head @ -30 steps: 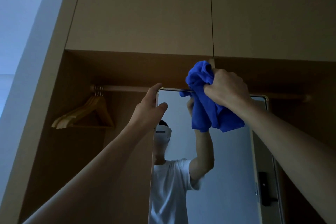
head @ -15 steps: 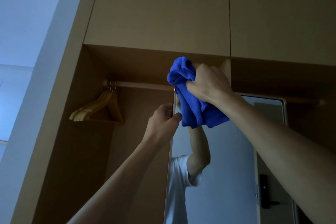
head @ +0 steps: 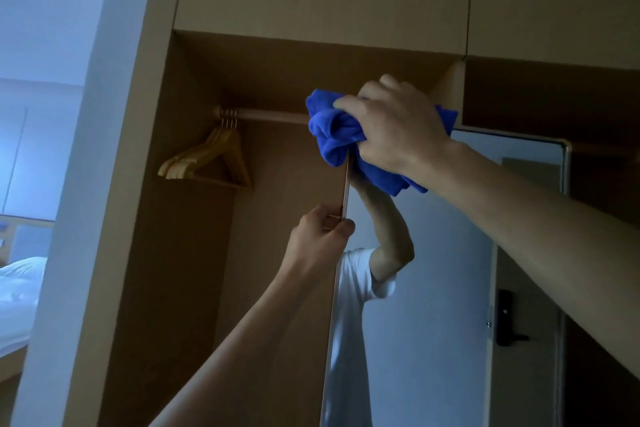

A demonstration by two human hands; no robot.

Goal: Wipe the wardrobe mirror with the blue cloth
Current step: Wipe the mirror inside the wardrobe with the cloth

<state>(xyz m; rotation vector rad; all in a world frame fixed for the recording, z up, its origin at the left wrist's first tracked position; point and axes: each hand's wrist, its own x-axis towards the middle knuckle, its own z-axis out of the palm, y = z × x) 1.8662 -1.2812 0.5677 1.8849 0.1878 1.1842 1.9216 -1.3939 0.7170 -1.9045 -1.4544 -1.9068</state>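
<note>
Left hand [head: 320, 236] slid lower — cloth [head: 332, 135] covers mirror [head: 433, 253] corner.

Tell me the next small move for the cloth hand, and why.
Probably sweep the right hand rightward along the top of the mirror: it grips the blue cloth bunched at the top left corner, while the left hand holds the left edge.
</note>
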